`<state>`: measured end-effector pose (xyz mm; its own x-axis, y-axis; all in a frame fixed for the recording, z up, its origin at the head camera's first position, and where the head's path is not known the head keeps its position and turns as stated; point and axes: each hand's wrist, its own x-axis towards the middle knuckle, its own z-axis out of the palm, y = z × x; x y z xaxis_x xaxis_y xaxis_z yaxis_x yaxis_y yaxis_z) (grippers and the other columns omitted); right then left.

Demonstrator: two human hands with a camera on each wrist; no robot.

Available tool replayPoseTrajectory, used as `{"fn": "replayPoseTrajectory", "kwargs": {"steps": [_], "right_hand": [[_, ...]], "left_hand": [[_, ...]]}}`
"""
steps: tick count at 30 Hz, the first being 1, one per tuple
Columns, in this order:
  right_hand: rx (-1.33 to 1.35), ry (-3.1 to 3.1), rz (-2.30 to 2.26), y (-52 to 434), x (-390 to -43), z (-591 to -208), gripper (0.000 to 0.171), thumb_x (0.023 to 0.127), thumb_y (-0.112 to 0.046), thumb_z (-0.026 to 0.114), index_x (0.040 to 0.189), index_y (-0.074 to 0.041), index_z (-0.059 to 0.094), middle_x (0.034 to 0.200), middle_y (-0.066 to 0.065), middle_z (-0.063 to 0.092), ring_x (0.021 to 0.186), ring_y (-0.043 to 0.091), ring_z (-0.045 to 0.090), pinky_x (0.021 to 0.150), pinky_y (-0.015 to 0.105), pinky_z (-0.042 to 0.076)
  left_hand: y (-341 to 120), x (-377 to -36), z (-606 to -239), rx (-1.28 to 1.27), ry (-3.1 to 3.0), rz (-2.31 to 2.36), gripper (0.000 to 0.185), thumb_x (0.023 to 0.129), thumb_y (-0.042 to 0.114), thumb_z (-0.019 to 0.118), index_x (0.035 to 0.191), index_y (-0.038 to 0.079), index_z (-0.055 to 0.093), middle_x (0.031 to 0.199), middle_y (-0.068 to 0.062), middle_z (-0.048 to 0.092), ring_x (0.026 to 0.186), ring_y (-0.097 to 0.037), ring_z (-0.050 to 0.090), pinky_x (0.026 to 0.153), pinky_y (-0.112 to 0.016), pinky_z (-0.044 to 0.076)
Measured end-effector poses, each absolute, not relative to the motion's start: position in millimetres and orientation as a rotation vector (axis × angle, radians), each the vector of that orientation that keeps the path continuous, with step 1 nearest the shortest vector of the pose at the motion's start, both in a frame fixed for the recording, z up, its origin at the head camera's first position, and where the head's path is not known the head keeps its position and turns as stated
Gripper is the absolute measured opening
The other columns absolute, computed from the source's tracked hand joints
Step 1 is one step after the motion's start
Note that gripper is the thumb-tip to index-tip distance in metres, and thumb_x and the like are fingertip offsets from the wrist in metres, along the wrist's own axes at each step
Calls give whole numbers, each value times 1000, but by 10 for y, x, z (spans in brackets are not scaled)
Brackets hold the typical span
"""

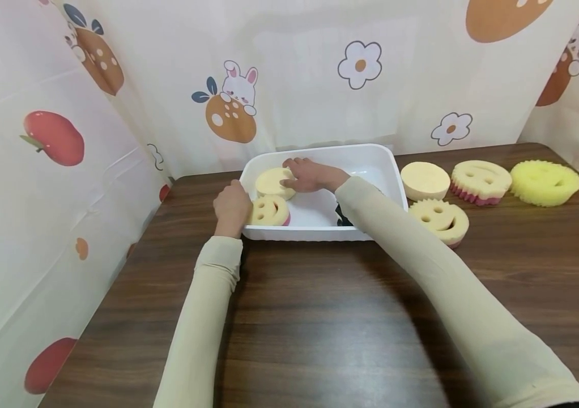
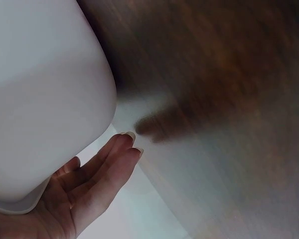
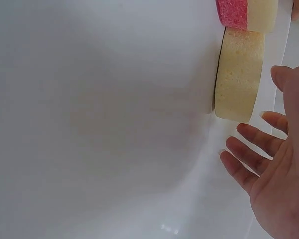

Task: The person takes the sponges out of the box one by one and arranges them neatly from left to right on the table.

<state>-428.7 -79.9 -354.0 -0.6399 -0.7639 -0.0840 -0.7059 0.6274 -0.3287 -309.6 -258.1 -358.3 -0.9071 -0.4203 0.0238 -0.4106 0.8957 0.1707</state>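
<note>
Sponges are being gathered into a white tub (image 1: 391, 170) at upper centre of the head view. Left of centre, the left hand (image 1: 231, 207) rests against the tub's left wall; the left wrist view shows its fingers (image 2: 107, 162) straight along the outer wall, gripping nothing. Inside the tub's left end lie two sponges: a smiley sponge (image 1: 269, 211) at the near edge and a plain round sponge (image 1: 272, 182) behind it. The right hand (image 1: 306, 174) lies over the plain sponge, fingers spread and relaxed in the right wrist view, just beside the sponge (image 3: 239, 74) rather than clamped on it. Right of the tub, four sponges remain on the table (image 1: 320, 317): plain (image 1: 424, 180), smiley (image 1: 439, 220), pink-based (image 1: 479, 181), yellow (image 1: 544, 182). Judged from this, two are placed and four are left.
</note>
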Motion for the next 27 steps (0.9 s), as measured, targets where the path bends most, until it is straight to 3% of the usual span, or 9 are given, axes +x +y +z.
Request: {"fn": "replayPoseTrajectory", "kwargs": {"steps": [13,20,27], "right_hand": [[-1195,2638,-407,-786,-4309,-3581,65,102,-43,46,152,-5,26,152,22,37,143,38,34,120,47,26],[-1211,2618,-427,-796,-4334,-3594,69,100,-41,51,151,0,27,153,24,35,145,37,32,122,46,24],[-1187,2602,-439,-803,-4317,-3568,74,99,-42,54,152,2,26,145,26,37,134,32,41,119,43,30]], "left_hand": [[-2584,-3115,-3570,660,-3004,-249,38,105,23,38,131,-3,47,122,-22,65,112,-38,65,95,-51,52],[-2583,-3111,-3576,655,-3003,-249,37,105,22,36,129,-3,48,122,-22,65,113,-38,65,95,-51,51],[-2578,-3100,-3570,659,-3001,-245,36,104,21,37,128,-2,49,122,-22,65,112,-38,65,95,-51,51]]}}
